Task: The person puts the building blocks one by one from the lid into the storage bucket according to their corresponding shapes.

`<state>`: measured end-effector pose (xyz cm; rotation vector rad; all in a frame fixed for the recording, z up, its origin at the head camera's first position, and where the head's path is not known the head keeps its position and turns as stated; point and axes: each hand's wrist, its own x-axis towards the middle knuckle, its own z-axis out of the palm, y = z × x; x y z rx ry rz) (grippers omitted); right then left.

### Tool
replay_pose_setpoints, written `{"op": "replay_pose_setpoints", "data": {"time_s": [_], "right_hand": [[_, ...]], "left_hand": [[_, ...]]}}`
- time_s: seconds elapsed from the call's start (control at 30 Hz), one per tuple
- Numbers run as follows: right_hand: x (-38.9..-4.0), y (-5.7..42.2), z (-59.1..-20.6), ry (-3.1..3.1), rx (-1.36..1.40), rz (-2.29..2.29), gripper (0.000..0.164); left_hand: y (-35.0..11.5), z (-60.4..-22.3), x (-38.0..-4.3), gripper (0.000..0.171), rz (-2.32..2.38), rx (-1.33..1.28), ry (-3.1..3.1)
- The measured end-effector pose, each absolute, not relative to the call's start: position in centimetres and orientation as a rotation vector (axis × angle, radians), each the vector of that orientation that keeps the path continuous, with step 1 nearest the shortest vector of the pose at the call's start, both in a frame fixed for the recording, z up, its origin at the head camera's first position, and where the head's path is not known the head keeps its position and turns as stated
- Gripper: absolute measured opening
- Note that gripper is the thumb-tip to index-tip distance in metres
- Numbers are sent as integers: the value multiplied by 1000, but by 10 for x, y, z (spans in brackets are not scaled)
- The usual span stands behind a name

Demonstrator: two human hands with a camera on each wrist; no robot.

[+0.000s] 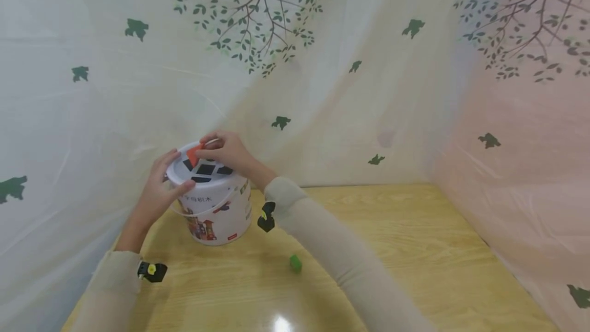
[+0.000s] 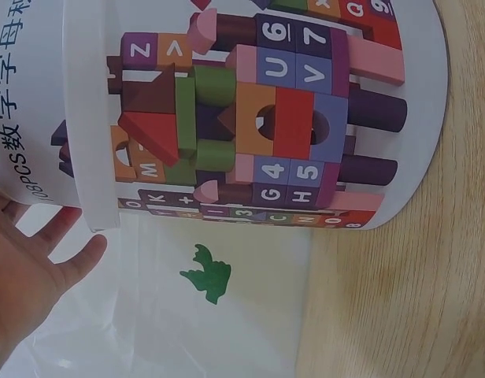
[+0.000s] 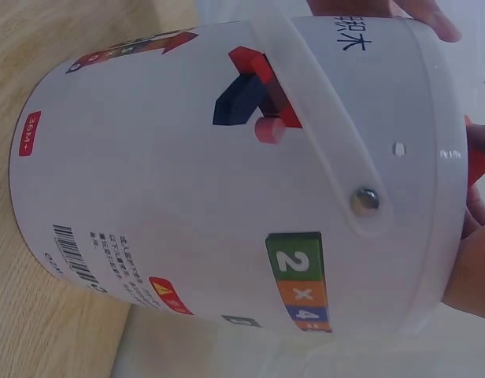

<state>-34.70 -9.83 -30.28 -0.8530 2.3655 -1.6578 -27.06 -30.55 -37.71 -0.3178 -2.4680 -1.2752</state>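
Note:
A white toy-block bucket stands upright on the table, its side printed with coloured blocks. Its white lid has several dark cut-out shapes. With thumb and fingers my right hand pinches an orange-red block at the lid's far left part. Whether the block sits in a cut-out cannot be told. My left hand rests against the lid's left rim, fingers spread and fairly straight, thumb at the front. In the left wrist view, the fingers of the left hand touch the bucket near its rim.
A small green block lies on the wooden table, right of the bucket and near the right forearm. The bucket's white handle hangs across its front. Behind stands a pale curtain with printed leaves and branches.

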Motion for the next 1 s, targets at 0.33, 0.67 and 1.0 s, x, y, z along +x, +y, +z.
{"op": "replay_pose_setpoints", "data": {"time_s": [0.33,0.67,1.0], "right_hand": [[-348,-112,-307,2433,-867,-1605,32],[-348,-112,-306,2470,-874,-1495,32],[-352,-111,-306,2426,-702,-1550,32]], "left_hand": [[-306,-375,-268,88,-1267,-325,-2468],[-308,-375,-269,88,-1266,-327,-2470],[-307,-375,-269,89,-1274,-317,-2475]]}}
